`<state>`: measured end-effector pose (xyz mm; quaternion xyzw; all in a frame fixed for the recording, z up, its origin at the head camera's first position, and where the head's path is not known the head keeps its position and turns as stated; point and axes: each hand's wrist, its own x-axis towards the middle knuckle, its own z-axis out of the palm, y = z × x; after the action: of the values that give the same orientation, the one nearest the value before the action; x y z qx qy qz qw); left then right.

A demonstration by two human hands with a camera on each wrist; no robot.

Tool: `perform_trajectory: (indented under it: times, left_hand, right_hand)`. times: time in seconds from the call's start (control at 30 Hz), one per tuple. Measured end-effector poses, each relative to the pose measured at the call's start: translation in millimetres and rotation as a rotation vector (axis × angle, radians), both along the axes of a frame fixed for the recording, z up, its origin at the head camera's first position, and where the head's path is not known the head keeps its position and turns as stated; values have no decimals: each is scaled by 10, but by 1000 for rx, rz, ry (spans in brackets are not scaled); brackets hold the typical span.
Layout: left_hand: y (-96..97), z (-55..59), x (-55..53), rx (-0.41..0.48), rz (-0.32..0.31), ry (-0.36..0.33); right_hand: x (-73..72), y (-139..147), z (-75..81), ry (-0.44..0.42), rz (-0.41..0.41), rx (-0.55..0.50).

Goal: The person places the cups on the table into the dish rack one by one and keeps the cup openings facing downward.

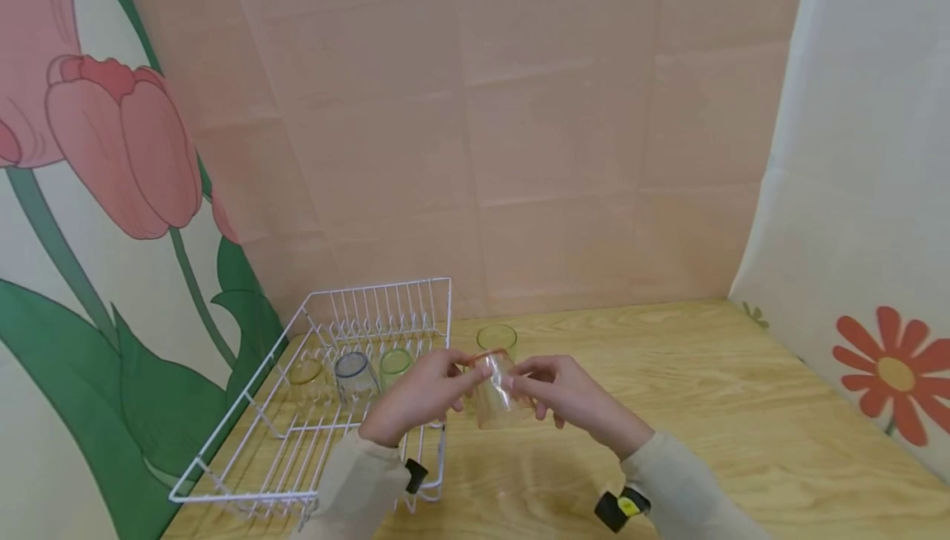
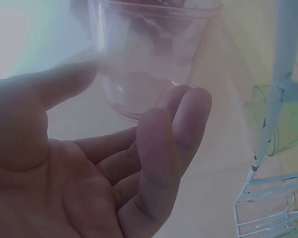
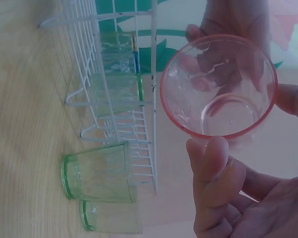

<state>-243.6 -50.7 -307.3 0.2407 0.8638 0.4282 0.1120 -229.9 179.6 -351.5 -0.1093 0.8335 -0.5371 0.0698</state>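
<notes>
Both hands hold a clear pinkish-orange drinking glass (image 1: 496, 400) above the table, just right of the rack. My left hand (image 1: 425, 392) pinches its left side between thumb and fingers. On the opposite side, my right hand (image 1: 567, 396) grips it the same way. The glass's red rim (image 3: 169, 115) faces the right wrist camera, and its inside looks bare. Behind the held glass stands a green glass (image 1: 497, 335), partly covered by it. In the right wrist view two green glasses, a nearer one (image 3: 99, 171) and a second one (image 3: 114, 216), stand beside the rack.
A white wire dish rack (image 1: 256, 392) stands on the left of the wooden table (image 1: 668, 416). Inside it are a yellow glass (image 1: 308, 383), a blue glass (image 1: 356, 383) and a green glass (image 1: 396, 365). A pink cloth backdrop (image 1: 557, 152) hangs behind; printed cloths flank both sides.
</notes>
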Motion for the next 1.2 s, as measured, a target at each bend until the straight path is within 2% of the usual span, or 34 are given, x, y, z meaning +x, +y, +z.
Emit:
perform_trajectory:
  times: [0.23,0.5,0.83,1.2]
  left_hand:
    - [7,-7,-2,-19,10,-2]
    - [12,-20,6,-52,15,32]
    - [16,-15,8,-53,7,-33]
    - [13,-3,21,-66,8,-43]
  right_hand:
    - [1,0,20,-15,3,17]
    - [-1,-6,1,-15,42,13]
    - [18,-6,-39,10,70,22]
    - [32,-12,-27,29,94,23]
